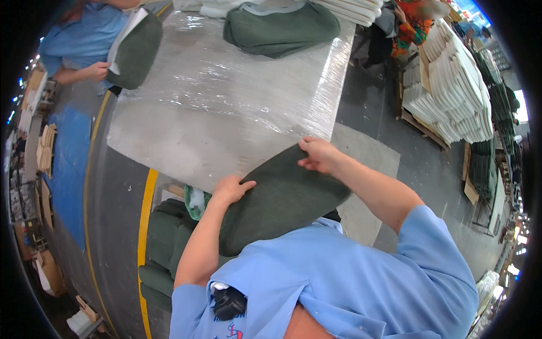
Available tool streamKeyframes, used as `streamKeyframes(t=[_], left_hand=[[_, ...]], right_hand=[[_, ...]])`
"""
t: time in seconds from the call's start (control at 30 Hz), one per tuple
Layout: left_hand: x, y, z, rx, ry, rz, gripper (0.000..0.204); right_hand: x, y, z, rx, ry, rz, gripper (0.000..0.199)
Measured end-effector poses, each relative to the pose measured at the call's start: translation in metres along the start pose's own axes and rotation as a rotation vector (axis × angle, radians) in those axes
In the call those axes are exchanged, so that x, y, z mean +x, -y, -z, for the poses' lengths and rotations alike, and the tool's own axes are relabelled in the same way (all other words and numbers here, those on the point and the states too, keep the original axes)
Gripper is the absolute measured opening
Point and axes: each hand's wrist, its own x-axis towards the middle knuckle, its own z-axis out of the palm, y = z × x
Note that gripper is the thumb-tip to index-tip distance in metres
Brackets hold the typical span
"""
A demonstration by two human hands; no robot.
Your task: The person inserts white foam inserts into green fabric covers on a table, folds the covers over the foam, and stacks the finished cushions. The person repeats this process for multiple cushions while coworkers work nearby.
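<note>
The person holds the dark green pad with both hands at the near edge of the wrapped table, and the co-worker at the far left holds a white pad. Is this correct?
Not quite. In the head view the co-worker's hand holds a dark green pad, not a white one. The rest stands: the left hand and right hand hold the dark green pad at the near edge of the wrapped table.

A single head-worn fisheye view looks steeply down from above the person's chest, close over the near corner of the film-wrapped surface (pixel 226 107), facing across it, with edges bending toward the dark rim
</note>
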Motion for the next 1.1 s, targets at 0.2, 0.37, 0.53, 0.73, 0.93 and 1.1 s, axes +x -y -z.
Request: streamKeyframes(t=[0.2, 0.37, 0.53, 0.73, 0.93, 1.1], left_hand=[[-0.009, -0.006, -0.044, 0.093, -0.467, 0.05, 0.051], [-0.002, -0.004, -0.05, 0.026, -0.555, 0.073, 0.053], [0.01, 0.004, -0.055, -0.022, -0.627, 0.033, 0.048], [0.006, 0.005, -0.033, 0.0, -0.457, 0.015, 0.039], [-0.065, 0.062, -0.007, -0.417, -0.473, -0.289, 0.029], [-0.118, 0.092, -0.068, -1.076, -0.244, -0.108, 0.041]], right_hand=[[0.023, -0.018, -0.016, 0.212, -0.058, 0.054, 0.037], [0.033, -0.026, -0.02, 0.067, -0.091, 0.105, 0.032], [0.049, -0.03, -0.019, -0.054, -0.107, 0.161, 0.032], [0.046, -0.015, -0.012, -0.111, 0.024, 0.057, 0.032], [-0.041, 0.015, 0.054, -0.732, 0.228, 0.564, 0.049], [-0.122, -0.019, 0.091, -1.24, 0.294, 1.078, 0.063]])
